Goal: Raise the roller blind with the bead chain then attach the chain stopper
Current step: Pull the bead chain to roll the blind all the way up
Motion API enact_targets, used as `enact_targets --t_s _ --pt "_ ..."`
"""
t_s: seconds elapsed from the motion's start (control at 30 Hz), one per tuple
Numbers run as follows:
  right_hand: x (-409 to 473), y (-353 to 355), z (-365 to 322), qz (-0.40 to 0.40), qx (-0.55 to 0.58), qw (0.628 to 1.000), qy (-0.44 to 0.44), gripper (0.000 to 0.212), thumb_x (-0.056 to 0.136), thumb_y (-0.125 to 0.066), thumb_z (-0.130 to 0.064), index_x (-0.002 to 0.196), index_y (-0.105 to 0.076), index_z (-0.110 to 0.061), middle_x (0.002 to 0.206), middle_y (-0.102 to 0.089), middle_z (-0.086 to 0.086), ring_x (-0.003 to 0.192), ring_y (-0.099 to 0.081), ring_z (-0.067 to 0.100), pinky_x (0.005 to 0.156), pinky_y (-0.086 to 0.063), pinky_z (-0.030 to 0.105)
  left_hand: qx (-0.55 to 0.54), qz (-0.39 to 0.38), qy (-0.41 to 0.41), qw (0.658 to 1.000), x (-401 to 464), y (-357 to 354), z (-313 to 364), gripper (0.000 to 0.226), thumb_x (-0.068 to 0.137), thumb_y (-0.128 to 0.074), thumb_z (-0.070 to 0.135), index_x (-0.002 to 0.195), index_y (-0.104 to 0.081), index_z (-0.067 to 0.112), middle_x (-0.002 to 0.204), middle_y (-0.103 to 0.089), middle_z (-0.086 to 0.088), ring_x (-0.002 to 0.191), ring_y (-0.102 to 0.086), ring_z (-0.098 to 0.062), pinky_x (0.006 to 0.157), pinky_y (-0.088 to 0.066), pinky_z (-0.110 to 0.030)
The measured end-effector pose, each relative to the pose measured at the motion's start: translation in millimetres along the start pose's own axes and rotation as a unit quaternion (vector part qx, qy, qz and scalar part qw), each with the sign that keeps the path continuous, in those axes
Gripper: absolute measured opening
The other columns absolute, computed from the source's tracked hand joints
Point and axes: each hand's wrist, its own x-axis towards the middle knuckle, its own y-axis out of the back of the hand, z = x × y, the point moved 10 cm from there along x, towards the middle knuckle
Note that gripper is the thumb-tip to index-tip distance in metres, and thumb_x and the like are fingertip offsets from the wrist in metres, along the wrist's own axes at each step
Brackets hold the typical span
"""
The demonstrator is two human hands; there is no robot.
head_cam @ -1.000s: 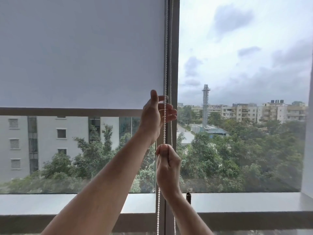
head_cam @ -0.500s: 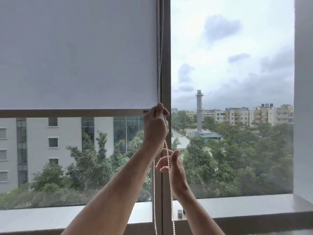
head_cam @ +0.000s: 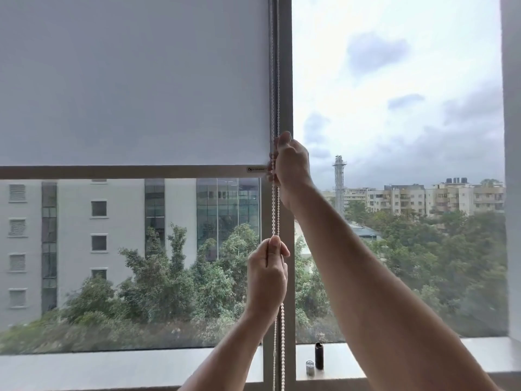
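Observation:
The grey roller blind [head_cam: 135,86] covers the upper part of the left window pane, and its bottom bar [head_cam: 127,172] hangs just under mid-height. The white bead chain [head_cam: 275,215] runs down in two strands along the blind's right edge. My right hand [head_cam: 291,167] is clenched on the chain at the level of the bottom bar. Lower down, my left hand [head_cam: 266,277] is closed around the chain, which carries on below it past the sill.
A vertical window post [head_cam: 286,66] stands right behind the chain. On the window sill [head_cam: 112,368], just right of the post, stand a small black cylinder [head_cam: 319,359] and a small silvery cylinder [head_cam: 310,368]. A wall edge [head_cam: 511,165] bounds the right side.
The hands have swapped places on the chain: the left was the upper one, now the right grips on top and the left holds below. The view has shifted to the left.

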Motion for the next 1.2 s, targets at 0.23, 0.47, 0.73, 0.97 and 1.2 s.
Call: enact_targets --t_s 0.23,0.47,0.73,0.97,1.2 --pt "-28 0 -27 0.059 -0.009 0.983 0.176 0.040 0.105 -0.038 -0.023 0.074 -0.062 -0.022 0.043 -0.042 -0.016 0.039 -0.036 -0.001 0.041 -0.030 0.019 -0.025 -0.030 0.010 0.999 -3 -7 4 0.052 0.106 -0.039 0.018 0.059 -0.057 0.029 0.046 -0.032 0.008 0.039 -0.025 -0.007 0.037 -0.018 -0.022" --pt "-68 15 3 0.049 -0.074 0.966 0.241 0.035 0.105 -0.038 -0.011 0.077 -0.058 -0.014 0.056 -0.045 -0.011 0.046 -0.037 0.008 0.044 -0.030 0.026 -0.100 0.036 0.105 0.989 22 25 4 0.051 0.103 -0.030 0.049 0.118 -0.062 0.013 0.114 -0.066 -0.017 0.101 -0.063 -0.026 0.091 -0.050 -0.042" --pt "-109 28 46 0.052 -0.100 0.970 0.216 0.042 0.103 -0.041 -0.007 0.067 -0.050 -0.027 0.056 -0.052 -0.016 0.049 -0.039 0.003 0.048 -0.030 0.016 -0.047 -0.018 0.052 0.997 87 -1 101 0.044 0.103 -0.034 0.046 0.110 -0.059 0.010 0.101 -0.068 -0.013 0.097 -0.067 -0.028 0.080 -0.055 -0.038" --pt "-143 40 110 0.031 -0.113 0.982 0.148 0.035 0.104 -0.039 -0.017 0.071 -0.051 -0.020 0.053 -0.042 -0.008 0.048 -0.032 0.014 0.048 -0.026 0.032 -0.011 0.016 0.036 0.999 107 -37 136 0.034 0.106 -0.038 0.030 0.090 -0.061 0.012 0.070 -0.053 -0.002 0.056 -0.048 -0.011 0.042 -0.039 -0.022" --pt "-125 46 125 -0.058 -0.005 0.997 0.052 0.040 0.100 -0.045 -0.045 0.079 -0.067 -0.019 0.048 -0.041 -0.006 0.038 -0.032 0.009 0.038 -0.027 0.021 0.103 0.120 -0.153 0.975 90 -35 160 0.040 0.104 -0.042 0.019 0.066 -0.052 0.026 0.059 -0.049 0.009 0.053 -0.047 -0.001 0.051 -0.038 -0.015"
